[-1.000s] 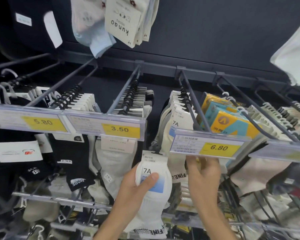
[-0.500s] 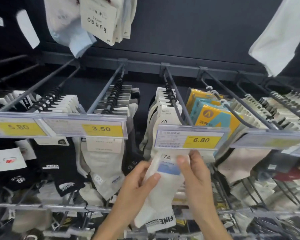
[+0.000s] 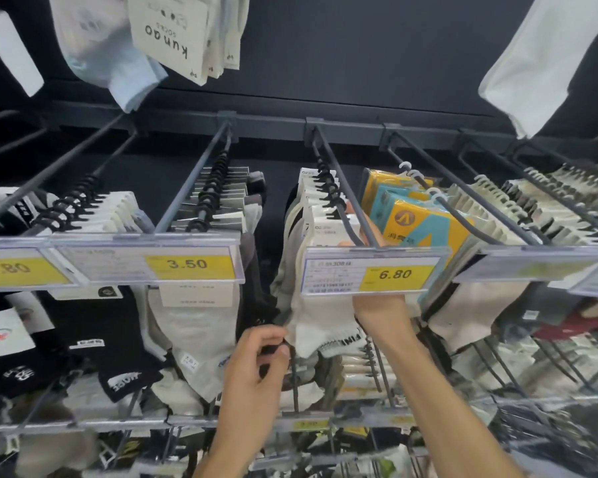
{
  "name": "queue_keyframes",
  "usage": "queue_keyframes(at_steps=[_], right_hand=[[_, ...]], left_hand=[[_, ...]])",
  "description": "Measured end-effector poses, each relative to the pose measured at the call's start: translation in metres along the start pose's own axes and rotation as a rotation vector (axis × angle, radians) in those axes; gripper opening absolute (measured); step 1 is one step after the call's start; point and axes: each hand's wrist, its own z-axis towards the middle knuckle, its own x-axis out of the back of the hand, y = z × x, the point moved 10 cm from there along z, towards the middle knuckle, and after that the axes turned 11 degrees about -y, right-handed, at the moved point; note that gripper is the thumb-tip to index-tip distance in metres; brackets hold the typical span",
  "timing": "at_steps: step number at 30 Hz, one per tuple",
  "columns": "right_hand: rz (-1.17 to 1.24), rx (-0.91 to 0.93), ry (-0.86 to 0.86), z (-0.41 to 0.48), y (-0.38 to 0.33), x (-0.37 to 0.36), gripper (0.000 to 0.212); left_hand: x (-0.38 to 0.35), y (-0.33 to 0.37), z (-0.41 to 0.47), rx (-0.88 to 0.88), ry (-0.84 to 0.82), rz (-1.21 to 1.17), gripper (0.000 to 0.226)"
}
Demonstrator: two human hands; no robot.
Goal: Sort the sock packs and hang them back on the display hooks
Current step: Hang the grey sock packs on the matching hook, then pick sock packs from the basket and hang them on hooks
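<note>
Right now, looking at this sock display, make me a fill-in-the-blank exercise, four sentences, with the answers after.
1. The right hand holds a white sock pack at the hook behind the price tag marked ____.
2. The tag to its left, over the grey socks, reads ____.
3. The left hand, pinching a dark item, sits ____ in the picture than the right hand.
4. The card on the socks hanging at the top reads ____.
Answers: 6.80; 3.50; lower; kunao.
</note>
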Motion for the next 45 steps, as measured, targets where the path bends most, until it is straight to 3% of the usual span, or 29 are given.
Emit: queue_keyframes(at_steps=[1, 4, 5, 6, 8, 10, 14, 20, 23, 26, 31, 34, 37, 39, 45], right_hand=[[-0.128, -0.067, 0.077, 0.000, 0.005, 0.008, 0.033], [-1.155, -0.556, 0.364, -0.025, 0.010, 0.047, 0.057], [-1.340, -0.425, 0.379, -0.025, 0.000, 0.048, 0.043], [-1.356, -0.223, 0.324, -0.028, -0.004, 0.040, 0.027], [-1.349, -0.077, 0.282, -0.055, -0.002, 0.040, 0.006], [-1.316, -0.065, 0.264, -0.102, 0.008, 0.055, 0.036], [-1.227, -0.297, 0.439, -0.223, 0.016, 0.100, 0.041], [-0.950, -0.626, 0.762, -0.422, 0.007, 0.169, 0.035], [-0.858, -0.694, 0.987, -0.524, -0.013, 0.195, 0.033], [-0.778, -0.783, 1.136, -0.613, -0.031, 0.219, 0.031], [-0.655, -0.788, 1.294, -0.745, -0.058, 0.264, 0.030], [-0.591, -0.826, 1.356, -0.818, -0.063, 0.294, 0.026], [-0.616, -0.886, 1.405, -0.880, -0.063, 0.329, 0.021], [-0.630, -0.945, 1.435, -0.916, -0.057, 0.359, 0.023], [-0.559, -0.937, 1.661, -1.012, -0.007, 0.478, 0.028]], left_hand=[[-0.001, 0.002, 0.000, -0.010, 0.004, 0.027, 0.028], [-0.017, -0.001, -0.002, 0.003, -0.076, 0.065, 0.018], [-0.025, -0.002, -0.004, 0.002, -0.106, 0.082, 0.017], [-0.034, -0.001, -0.005, -0.004, -0.130, 0.098, 0.018], [-0.054, 0.003, -0.010, -0.023, -0.172, 0.111, 0.020], [-0.078, 0.009, -0.019, -0.055, -0.227, 0.121, 0.016], [-0.159, 0.002, -0.049, -0.065, -0.487, 0.175, 0.014], [-0.329, -0.078, -0.150, 0.070, -1.076, 0.344, 0.029], [-0.401, -0.122, -0.210, 0.168, -1.300, 0.482, 0.028], [-0.463, -0.152, -0.268, 0.191, -1.495, 0.692, 0.010], [-0.542, -0.200, -0.348, 0.232, -1.742, 0.945, 0.020], [-0.580, -0.232, -0.379, 0.389, -1.820, 0.987, 0.010], [-0.618, -0.265, -0.396, 0.505, -1.812, 1.012, 0.023], [-0.647, -0.288, -0.408, 0.592, -1.805, 0.971, 0.018], [-0.756, -0.370, -0.445, 0.478, -1.868, 0.902, 0.014]])
